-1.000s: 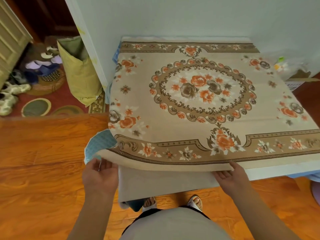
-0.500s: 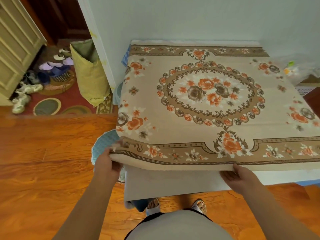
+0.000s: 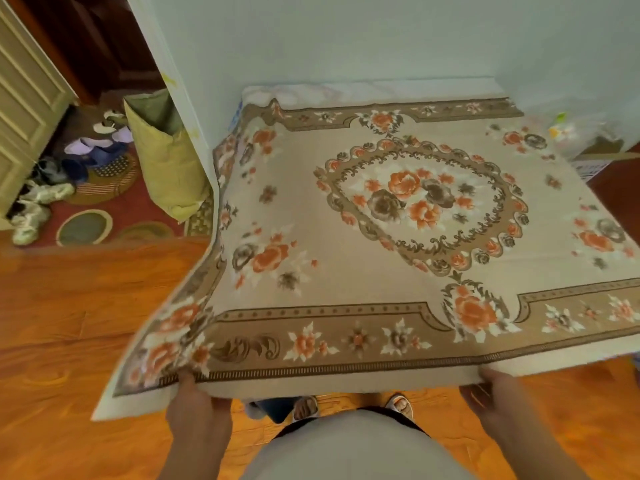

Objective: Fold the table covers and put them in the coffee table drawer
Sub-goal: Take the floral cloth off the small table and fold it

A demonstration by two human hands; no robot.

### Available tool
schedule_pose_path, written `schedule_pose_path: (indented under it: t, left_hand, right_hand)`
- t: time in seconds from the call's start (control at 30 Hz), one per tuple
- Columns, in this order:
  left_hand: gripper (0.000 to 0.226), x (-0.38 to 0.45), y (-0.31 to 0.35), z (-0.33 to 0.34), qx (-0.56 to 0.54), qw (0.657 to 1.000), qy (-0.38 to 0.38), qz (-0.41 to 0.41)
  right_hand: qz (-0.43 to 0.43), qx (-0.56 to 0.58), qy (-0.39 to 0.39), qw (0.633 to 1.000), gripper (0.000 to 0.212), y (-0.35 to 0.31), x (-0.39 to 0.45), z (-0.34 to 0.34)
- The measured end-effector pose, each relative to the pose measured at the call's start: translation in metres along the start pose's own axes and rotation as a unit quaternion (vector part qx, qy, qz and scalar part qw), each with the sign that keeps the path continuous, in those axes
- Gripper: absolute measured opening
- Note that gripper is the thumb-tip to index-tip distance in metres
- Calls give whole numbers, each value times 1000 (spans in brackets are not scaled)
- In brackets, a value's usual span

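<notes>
Floral table cover [image 3: 398, 244] spread flat, filling centre of frame, near edge lifted. Left hand [image 3: 194, 407] and right hand [image 3: 491, 393] both pinch this edge at bottom. No fold made yet; folding and drawer step all remain. Drawer not visible.

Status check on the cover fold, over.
Left hand and right hand both grip the near edge of the floral table cover. Edge lifted, far end on the table, not folded. Nothing in the way.

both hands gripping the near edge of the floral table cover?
Yes, the left hand and right hand each pinch the near border of the floral table cover, lifting it.
</notes>
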State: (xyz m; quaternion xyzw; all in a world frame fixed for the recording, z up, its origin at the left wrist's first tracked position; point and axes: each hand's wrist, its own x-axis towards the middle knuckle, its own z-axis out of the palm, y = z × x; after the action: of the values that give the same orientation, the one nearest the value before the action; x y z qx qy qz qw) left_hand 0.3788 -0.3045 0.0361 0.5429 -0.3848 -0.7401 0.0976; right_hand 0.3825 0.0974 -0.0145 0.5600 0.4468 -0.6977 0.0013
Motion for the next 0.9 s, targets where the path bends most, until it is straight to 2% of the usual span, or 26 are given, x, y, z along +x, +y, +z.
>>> schedule_pose_path:
  t: [0.1,0.2,0.27,0.33,0.4,0.43,0.47,0.5,0.57,0.6,0.63,0.67,0.7,0.73,0.77,0.83,0.87,0.9]
  left_hand:
    - [15,13,4,-3,-15,999,33,7]
    - [16,16,17,7,6,996,60,72]
    - [12,3,32,21,31,987,37,153]
    - [15,-24,47,46,43,968,-3,246]
    - [21,-64,47,77,117,932,-107,325]
    - [25,-83,38,94,203,895,-174,357]
    - [29,-100,20,113,309,843,-233,374]
    - [30,-115,-2,131,411,775,-284,387]
    - [33,-129,-61,152,558,622,-346,427]
    - [43,-126,-99,159,626,524,-383,433]
    - [53,-114,-138,156,690,406,-393,453]
    - [57,-102,-171,149,746,330,-372,443]
    - [59,-95,-196,138,782,294,-351,423]
    - [62,-91,-216,126,797,279,-340,415]
    - [72,-92,-229,112,796,275,-339,420]
    - [97,-90,-245,95,824,235,-327,398]
    - [97,-82,-251,90,828,231,-307,409]
    - [86,-83,-249,91,824,235,-292,424]
  right_hand:
    - [80,65,-22,994,25,8,1,-17]
    - [48,132,-1,990,33,-16,11,-30]
    - [25,166,13,986,28,-40,23,-39]
    - [13,155,20,988,31,-61,36,-44]
    - [19,132,31,991,30,-74,51,-51]
    - [26,124,26,992,24,-78,57,-54]
    - [32,116,14,993,19,-81,60,-57]
    - [35,114,4,993,18,-82,62,-61]
    - [37,117,-12,992,25,-83,61,-70]
    - [42,126,-24,991,28,-83,58,-76]
    - [52,134,-40,989,29,-84,56,-83]
    - [67,138,-54,987,27,-84,53,-90]
    - [80,131,-65,986,23,-85,53,-99]
    - [91,115,-80,986,19,-86,53,-108]
    - [103,96,-90,986,17,-87,55,-116]
    - [119,78,-114,983,16,-94,61,-132]
    - [122,80,-117,982,15,-100,67,-139]
    - [121,89,-108,983,15,-107,74,-146]
